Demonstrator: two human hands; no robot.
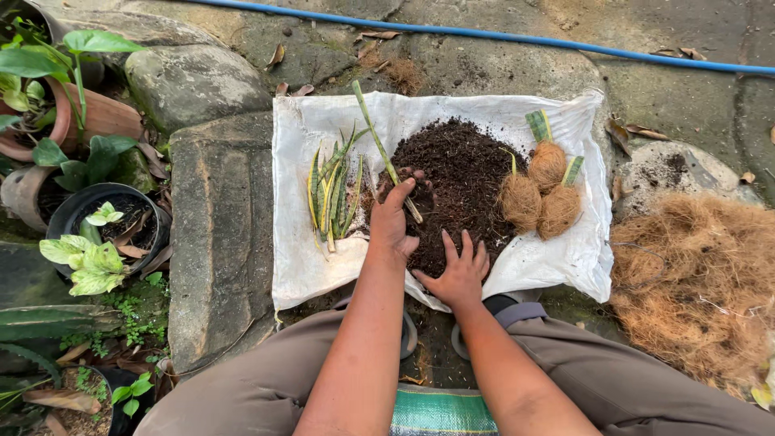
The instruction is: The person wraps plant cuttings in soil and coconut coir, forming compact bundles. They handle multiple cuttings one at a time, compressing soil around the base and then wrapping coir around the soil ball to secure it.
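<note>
Dark, crumbly potting soil [460, 178] is heaped in the middle of the white woven sack [307, 266] spread on the stone ground. My left hand [393, 218] sits at the near-left edge of that heap, its grip closed around the base of a long green cutting [378, 137], with soil packed about the fingers; the cutting leans up and away from the hand. My right hand [460, 270] lies just beside it, flat on the heap's near edge, fingers spread and holding nothing.

Left of my left hand lies a bundle of striped leaf cuttings [331, 194]. Beyond my right hand and a little to its right stand three coir-wrapped balls [539, 194], each with a cut leaf stub on top. Further right is a loose pile of coconut fibre [694, 274].

I think the soil could crumble out of my grip if I squeeze loosely, since it looks dry and loose, and the thin cutting could bend or snap if I press too hard. Soil could also spill over the sack's near edge, which is rumpled by my knees.

My fingers and the soil hide the cutting's base, so I cannot tell whether it has roots. The potted plants [97, 242] at far left are cut off by the frame.
</note>
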